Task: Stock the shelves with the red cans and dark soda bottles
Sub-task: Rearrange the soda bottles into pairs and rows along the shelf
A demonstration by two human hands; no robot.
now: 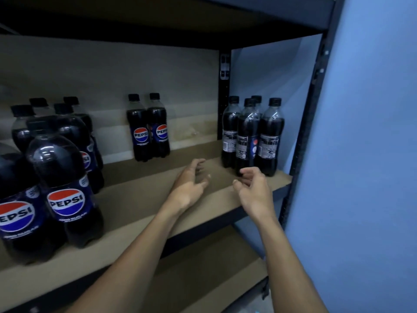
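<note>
Left hand [189, 185] and right hand [253, 187] loosely curled, empty, over shelf [133, 199] front edge, right-corner bottles [248, 136] (one mostly hidden), leftmost bottle [15, 213] cropped.

Glossy clear-plastic soda bottles [249, 136] stand on a matt fibreboard shelf [140, 199] in a dark metal frame [309, 105].

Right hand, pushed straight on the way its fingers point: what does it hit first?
Most likely the front bottle of the right-end cluster: the right hand has its fingertips just short of that bottle's base, though depth is unclear.
</note>
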